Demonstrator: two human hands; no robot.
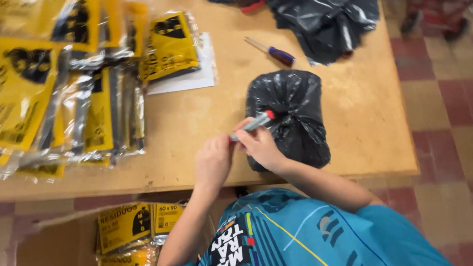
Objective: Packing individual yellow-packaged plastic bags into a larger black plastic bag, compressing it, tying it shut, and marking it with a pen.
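Grey red-capped marker pen point(253, 123) clamped between both hands' fingers: left hand point(213, 161) at 8 o'clock end, right hand point(261, 147) steadying over black plastic bag bundle point(294, 106) on wooden worktop point(353, 117).

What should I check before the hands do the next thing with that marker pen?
1. Marker held by both hands: ok, left hand at its back end, right hand around the middle.
2. Red cap end on or off: cannot tell.
3. Black bag bundle lying flat on the table: ok.
4. Bundle away from the table edge: not ok, it sits near the front edge.
5. Screwdriver out of the way: ok, it lies apart behind the bundle.
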